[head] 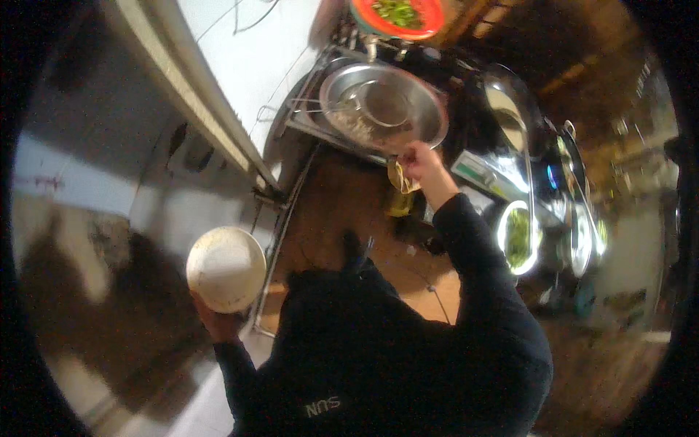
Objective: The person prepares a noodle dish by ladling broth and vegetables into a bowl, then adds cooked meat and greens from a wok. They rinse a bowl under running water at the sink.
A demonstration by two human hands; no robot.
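My left hand (218, 323) holds a cream-coloured bowl (226, 269) from its near side, low at the left, with its inside facing up. In my right hand (419, 162) is a small, thin yellowish thing (399, 176) with a curved edge; blur hides what it is. That hand is at the near rim of a wide stainless steel basin (431, 117). A round wire-handled utensil (385, 104), perhaps a strainer, lies inside the basin. Pale bits (352, 124) show on the basin's left side.
An orange-rimmed bowl (433, 22) of chopped greens stands beyond the basin. To the right are a dark wok-like pan (505, 90) with a ladle, a white dish (502, 232) of greens and another pale dish (581, 240). A pale ledge (185, 98) runs along the left.
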